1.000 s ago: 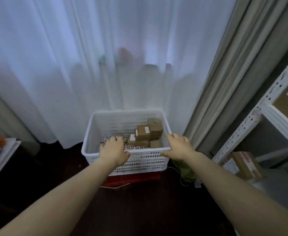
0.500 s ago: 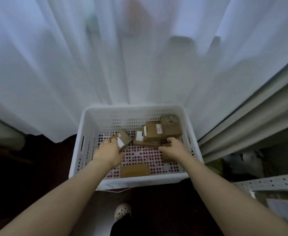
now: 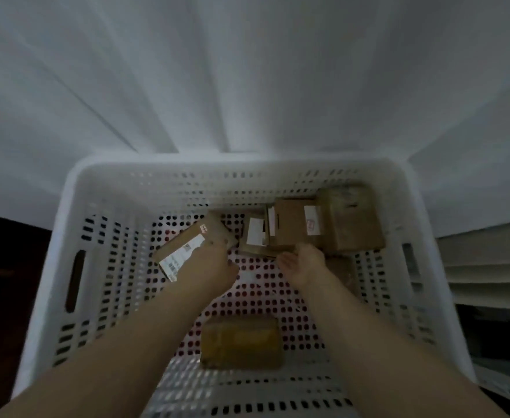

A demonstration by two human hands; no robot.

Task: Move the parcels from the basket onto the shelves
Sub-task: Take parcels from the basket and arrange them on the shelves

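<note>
A white perforated basket fills the view, with several brown cardboard parcels inside. My left hand grips a flat labelled parcel, tilted up off the basket floor. My right hand reaches under the near edge of a stack of labelled parcels at the back right; its fingertips are hidden, so I cannot see a firm hold. A bigger taped box sits in the far right corner. One flat parcel lies near the front wall between my forearms.
A white sheer curtain hangs right behind the basket. Dark floor shows at the left. At the right edge are grey curtain folds. No shelf is visible.
My head has dropped closer over the basket. My left hand has lifted and tilted the labelled parcel. My right hand has moved to the stack's near edge.
</note>
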